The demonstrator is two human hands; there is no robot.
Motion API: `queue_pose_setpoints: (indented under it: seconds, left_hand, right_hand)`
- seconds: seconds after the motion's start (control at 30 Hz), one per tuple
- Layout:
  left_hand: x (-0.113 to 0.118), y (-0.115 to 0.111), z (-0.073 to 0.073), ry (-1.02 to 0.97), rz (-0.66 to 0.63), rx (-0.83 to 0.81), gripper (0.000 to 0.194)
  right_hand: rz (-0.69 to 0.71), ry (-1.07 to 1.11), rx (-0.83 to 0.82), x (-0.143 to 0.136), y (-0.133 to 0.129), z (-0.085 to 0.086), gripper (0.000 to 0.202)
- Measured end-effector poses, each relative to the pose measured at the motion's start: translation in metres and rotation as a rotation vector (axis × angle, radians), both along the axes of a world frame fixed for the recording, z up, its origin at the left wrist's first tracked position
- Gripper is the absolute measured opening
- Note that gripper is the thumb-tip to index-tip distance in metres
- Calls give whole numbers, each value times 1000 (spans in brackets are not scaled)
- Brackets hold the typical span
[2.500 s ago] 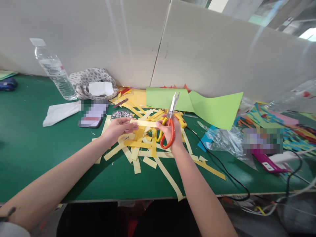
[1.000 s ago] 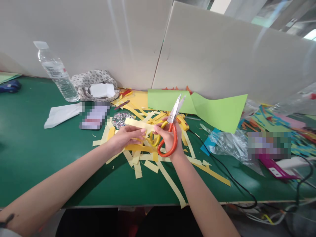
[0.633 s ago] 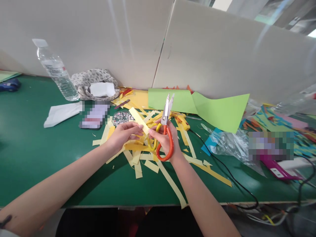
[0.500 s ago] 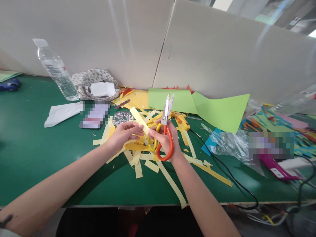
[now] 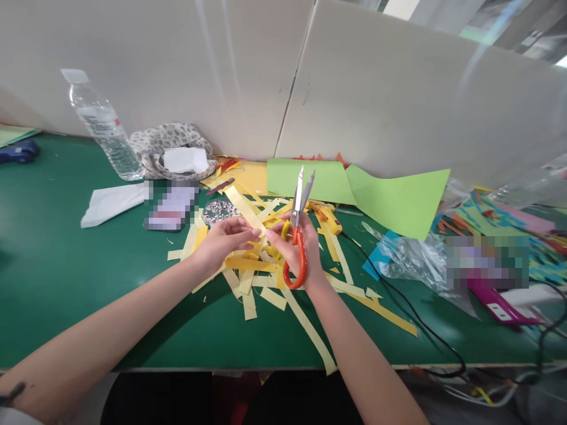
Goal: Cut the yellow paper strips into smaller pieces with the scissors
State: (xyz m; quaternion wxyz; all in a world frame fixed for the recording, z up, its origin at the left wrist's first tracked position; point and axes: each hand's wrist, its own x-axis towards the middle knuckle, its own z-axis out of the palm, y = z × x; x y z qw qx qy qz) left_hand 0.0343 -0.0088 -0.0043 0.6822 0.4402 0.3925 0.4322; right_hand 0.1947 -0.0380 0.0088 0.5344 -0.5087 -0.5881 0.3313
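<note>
Paper strip, pale yellow, one: its near end pinched between the fingertips of your left hand [image 5: 224, 239] and right hand [image 5: 310, 243], the strip [image 5: 243, 206] slanting far and left. Scissors [image 5: 296, 219], red and yellow handles, one pair: gripped in your right hand, blades slightly parted, tips pointing far. Surroundings: loose yellow strips [image 5: 253, 265] below on the green table [image 5: 66, 254], yellow glue gun [image 5: 331, 221] just right, light-green paper [image 5: 398, 198] farther off, water bottle [image 5: 104, 127] far left.
</note>
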Motion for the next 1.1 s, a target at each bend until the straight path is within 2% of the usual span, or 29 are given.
queue_pose_setpoints:
  seconds: [0.17,0.23,0.33,0.5,0.87,1.1]
  left_hand:
    - [-4,4,2,-37,78,33,22]
    - [-5,5,2,-40,105,54,21]
    - [-6,7,1,-36,138,85,20]
    - [-7,9,-2,-51,151,120,18]
    - [-7,7,-1,-28,122,149,18]
    - [-6,8,-2,-27,167,171,18]
  right_hand:
    - [-116,-508,225,8,2,-2,41]
    - [-103,-672,270,10,3,-4,45]
    - [-33,-796,248,12,4,-7,44]
    - [28,-864,228,10,3,-10,42]
    - [21,-857,228,9,3,-9,43]
    - [14,-868,234,9,3,-9,41]
